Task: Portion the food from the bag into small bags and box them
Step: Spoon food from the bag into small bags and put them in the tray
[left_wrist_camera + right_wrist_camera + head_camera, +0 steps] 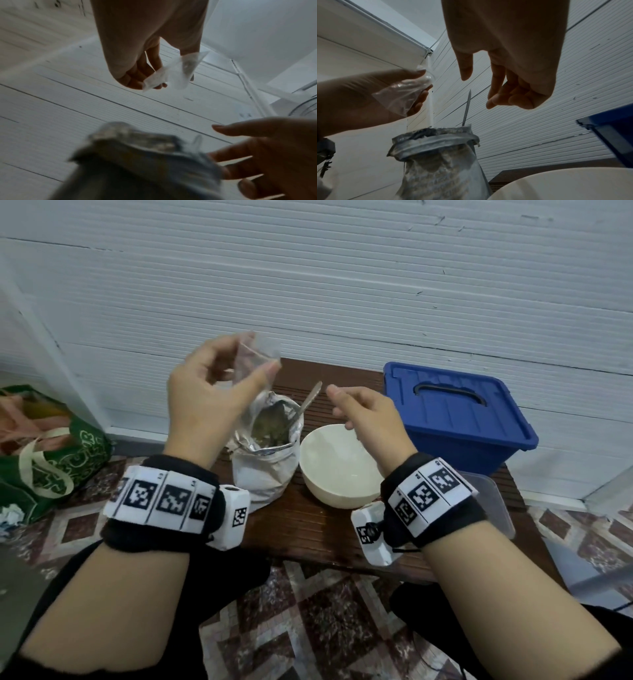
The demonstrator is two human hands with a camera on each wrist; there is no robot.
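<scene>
Clear plastic lid or tub [493,501] lies nearest, at the near right corner of the low wooden table [308,529], partly behind the right wrist. Cream bowl [337,463] looks empty, touching or just beside the foil food bag [263,467], which stands open with rim rolled down, greenish dry food inside, spoon [306,402] stuck in it with the handle leaning right. Right hand [366,419] hovers over the bowl near the spoon handle, fingers loosely curled, gripping nothing. Left hand [212,402] is raised above the foil bag, thumb and fingertips pinching a small clear bag [257,354], which looks empty, mouth barely spread. Blue lidded box [455,416] sits at the far right, shut.

Risks: small bag is limp and held one-handed, so a spoonful could miss the mouth and scatter. Foil bag looks light and top-heavy; tugging the spoon may tip it against the bowl. Box lid on, nothing boxed yet.
</scene>
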